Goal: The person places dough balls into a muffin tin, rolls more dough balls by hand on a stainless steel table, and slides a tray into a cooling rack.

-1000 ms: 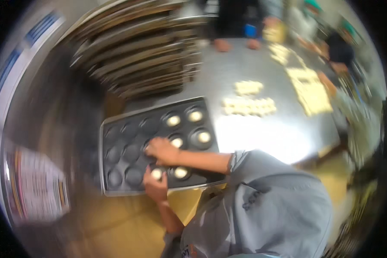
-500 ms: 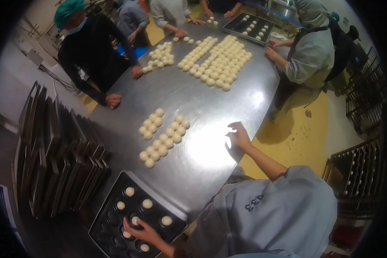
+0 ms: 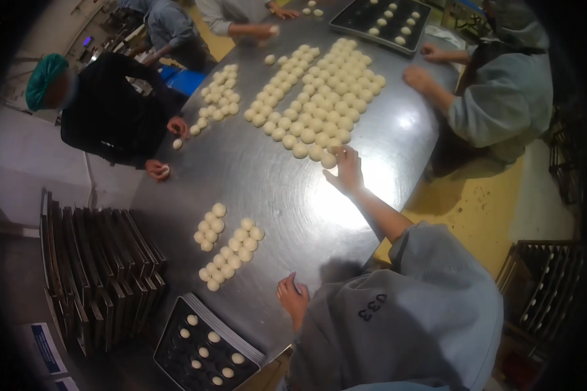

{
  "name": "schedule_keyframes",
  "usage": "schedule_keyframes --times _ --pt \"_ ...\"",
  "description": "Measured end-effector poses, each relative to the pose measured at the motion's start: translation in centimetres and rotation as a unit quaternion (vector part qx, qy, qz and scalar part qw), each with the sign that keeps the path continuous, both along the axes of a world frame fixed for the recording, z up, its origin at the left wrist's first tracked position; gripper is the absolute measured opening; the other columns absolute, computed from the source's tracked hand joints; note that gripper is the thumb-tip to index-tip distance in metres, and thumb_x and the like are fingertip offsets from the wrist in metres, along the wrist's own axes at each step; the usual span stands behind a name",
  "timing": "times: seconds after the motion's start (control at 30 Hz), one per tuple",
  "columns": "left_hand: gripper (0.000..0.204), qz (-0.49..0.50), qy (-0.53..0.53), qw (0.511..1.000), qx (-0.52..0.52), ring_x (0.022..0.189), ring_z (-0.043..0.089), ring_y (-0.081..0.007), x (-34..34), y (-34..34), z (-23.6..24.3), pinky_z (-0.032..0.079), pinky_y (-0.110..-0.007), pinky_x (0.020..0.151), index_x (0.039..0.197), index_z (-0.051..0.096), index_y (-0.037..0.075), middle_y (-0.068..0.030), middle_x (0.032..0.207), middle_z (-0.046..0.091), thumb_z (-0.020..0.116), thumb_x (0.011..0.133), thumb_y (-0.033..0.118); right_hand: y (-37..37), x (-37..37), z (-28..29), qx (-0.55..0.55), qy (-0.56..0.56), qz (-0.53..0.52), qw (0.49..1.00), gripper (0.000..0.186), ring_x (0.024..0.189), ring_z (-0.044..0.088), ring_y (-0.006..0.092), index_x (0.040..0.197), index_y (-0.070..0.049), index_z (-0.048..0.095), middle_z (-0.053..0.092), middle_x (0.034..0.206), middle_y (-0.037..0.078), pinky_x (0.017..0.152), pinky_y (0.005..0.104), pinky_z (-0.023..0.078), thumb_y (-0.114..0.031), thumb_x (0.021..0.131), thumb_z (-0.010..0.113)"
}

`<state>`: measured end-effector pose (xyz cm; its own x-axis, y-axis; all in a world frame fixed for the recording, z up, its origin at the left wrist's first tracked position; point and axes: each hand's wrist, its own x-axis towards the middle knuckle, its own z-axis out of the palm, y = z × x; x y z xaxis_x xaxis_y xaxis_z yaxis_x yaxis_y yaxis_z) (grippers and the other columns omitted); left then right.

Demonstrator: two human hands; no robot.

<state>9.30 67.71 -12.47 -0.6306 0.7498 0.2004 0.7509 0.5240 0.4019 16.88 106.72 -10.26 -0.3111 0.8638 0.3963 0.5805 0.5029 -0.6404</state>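
My right hand (image 3: 347, 171) reaches over the steel table to the near end of a large block of pale round dough balls (image 3: 316, 124). Its thumb and fingertips close around a dough ball (image 3: 328, 161) at the block's edge. Near the table's front edge, my left hand (image 3: 293, 295) is empty, its fingers loosely apart. Below it stands a dark baking tray (image 3: 176, 345) with round hollows, several holding single dough balls. Beyond my left hand, two smaller groups of dough balls (image 3: 231, 257) lie in short rows. My grey sleeves and garment fill the lower right.
Many metal trays (image 3: 104, 267) lean upright at left. A co-worker in black (image 3: 111, 111) handles dough balls across the table; a person in grey (image 3: 502, 98) stands at right. Another filled tray (image 3: 378, 26) sits at the far end. A rack (image 3: 544, 287) stands lower right.
My left hand has left the tray and moved up and right, empty. My right hand has advanced to the large block of dough balls. The whole view has shifted.
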Motion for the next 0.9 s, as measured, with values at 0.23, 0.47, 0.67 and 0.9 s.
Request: schedule_keyframes --times 0.23,0.47,0.67,0.9 --pt "0.034 0.085 -0.009 0.996 -0.013 0.097 0.059 -0.0368 0.3 0.8 -0.4 0.046 -0.048 0.087 0.115 0.064 0.007 -0.0146 0.1 0.061 0.06 0.081 0.012 0.6 -0.6 -1.7 0.063 -0.086 0.047 0.993 0.066 0.133 0.039 0.0331 0.134 -0.011 0.054 0.047 0.135 0.015 0.107 0.0522 0.033 -0.027 0.077 0.082" --pt "0.034 0.103 -0.012 0.994 -0.021 0.097 0.059 -0.0367 0.8 1.3 0.7 0.046 -0.048 0.087 0.112 0.064 0.006 -0.0142 0.1 0.061 0.06 0.079 0.011 1.2 -0.9 -2.1 0.029 -0.003 -0.006 1.0 0.056 0.131 0.042 0.0395 0.129 -0.01 0.059 0.043 0.138 0.022 0.105 0.0552 0.04 -0.019 0.077 0.08" --pt "0.033 0.108 -0.032 0.994 -0.017 0.096 0.059 -0.0358 0.8 1.5 0.9 0.047 -0.047 0.088 0.112 0.064 0.006 -0.0142 0.1 0.061 0.06 0.08 0.011 2.5 -0.9 -2.6 -0.01 0.022 0.037 0.999 0.049 0.124 0.048 0.0427 0.119 -0.008 0.062 0.044 0.135 0.025 0.099 0.0479 0.048 -0.016 0.074 0.081" --pt "0.032 0.07 -0.001 0.997 0.019 0.091 0.058 -0.0333 0.0 0.6 -0.1 0.045 -0.046 0.085 0.112 0.065 0.008 -0.0118 0.096 0.059 0.06 0.08 0.012 4.5 -0.6 -2.3 -0.123 0.144 0.045 0.981 0.038 0.107 0.058 0.0366 0.105 -0.004 0.062 0.053 0.118 0.02 0.089 0.0445 0.052 -0.013 0.073 0.079"
